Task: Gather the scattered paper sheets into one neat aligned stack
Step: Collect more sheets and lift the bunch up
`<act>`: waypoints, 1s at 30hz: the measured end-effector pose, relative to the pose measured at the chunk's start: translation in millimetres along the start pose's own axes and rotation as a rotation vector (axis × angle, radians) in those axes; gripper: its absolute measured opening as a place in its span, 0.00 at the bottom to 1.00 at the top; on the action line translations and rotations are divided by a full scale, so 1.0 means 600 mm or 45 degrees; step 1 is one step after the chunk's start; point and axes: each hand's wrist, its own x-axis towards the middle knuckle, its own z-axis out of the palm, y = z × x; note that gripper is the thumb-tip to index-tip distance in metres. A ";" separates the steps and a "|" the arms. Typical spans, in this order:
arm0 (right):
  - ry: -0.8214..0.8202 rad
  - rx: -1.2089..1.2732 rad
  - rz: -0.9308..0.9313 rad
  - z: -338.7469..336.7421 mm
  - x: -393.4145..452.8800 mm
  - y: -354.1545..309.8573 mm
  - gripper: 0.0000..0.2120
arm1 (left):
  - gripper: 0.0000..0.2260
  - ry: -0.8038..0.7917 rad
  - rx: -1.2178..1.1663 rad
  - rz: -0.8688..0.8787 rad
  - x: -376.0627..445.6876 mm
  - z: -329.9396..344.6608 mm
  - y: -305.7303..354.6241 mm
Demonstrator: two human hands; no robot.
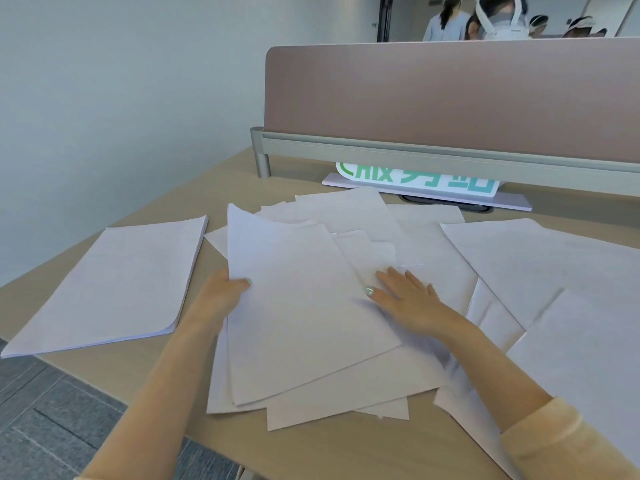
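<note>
Loose paper sheets spread across the middle and right of the tabletop, overlapping at odd angles. Topmost sheet tilted, its left edge lifted and pinched in the left hand, thumb on top, fingers hidden beneath. Right hand flat on the pile just right of that sheet, fingers straight and spread, grasping nothing. Neat stack lying apart at the left, near the tabletop's edge. Larger sheets fanned out at the far right. Pale wood surface, bounded at the far side by a brown divider panel on a grey rail, a white sign with green lettering beneath it. Plain pale wall on the left, grey floor near left, people beyond the panel.
</note>
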 end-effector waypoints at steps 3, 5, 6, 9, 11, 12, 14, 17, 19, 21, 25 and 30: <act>0.005 -0.137 -0.027 0.016 0.002 -0.008 0.32 | 0.10 -0.007 -0.001 -0.030 0.003 -0.002 -0.003; 0.012 -0.127 -0.038 0.018 0.004 -0.009 0.32 | 0.08 -0.036 -0.076 -0.052 0.003 0.002 0.001; 0.015 -0.112 -0.046 0.019 0.005 -0.008 0.32 | 0.07 -0.061 -0.119 -0.071 0.004 0.004 0.003; 0.051 -0.063 -0.077 0.020 0.007 -0.008 0.31 | 0.07 -0.132 -0.228 -0.096 0.000 0.010 0.007; 0.074 -0.043 -0.082 0.021 0.008 -0.006 0.31 | 0.06 -0.119 -0.253 -0.079 -0.002 0.015 0.008; 0.083 -0.040 -0.084 0.022 0.009 -0.006 0.31 | 0.06 -0.107 -0.261 -0.065 -0.001 0.018 0.007; 0.096 -0.044 -0.090 0.024 0.009 -0.004 0.31 | 0.07 -0.092 -0.271 -0.035 -0.001 0.023 0.005; 0.105 -0.047 -0.098 0.025 0.009 -0.005 0.32 | 0.07 -0.114 -0.268 0.009 -0.003 0.026 0.005; 0.110 -0.045 -0.104 0.025 0.008 -0.006 0.32 | 0.07 -0.180 -0.272 0.029 -0.005 0.027 0.005; 0.109 -0.040 -0.102 0.024 0.006 -0.008 0.32 | 0.07 -0.259 -0.313 0.004 -0.005 0.028 0.003; 0.124 0.055 -0.101 0.021 0.004 -0.008 0.32 | 0.07 -0.354 -0.386 -0.054 -0.002 0.035 -0.005; 0.129 0.179 -0.098 0.017 0.003 -0.006 0.30 | 0.07 -0.284 -0.368 -0.001 -0.001 0.042 -0.014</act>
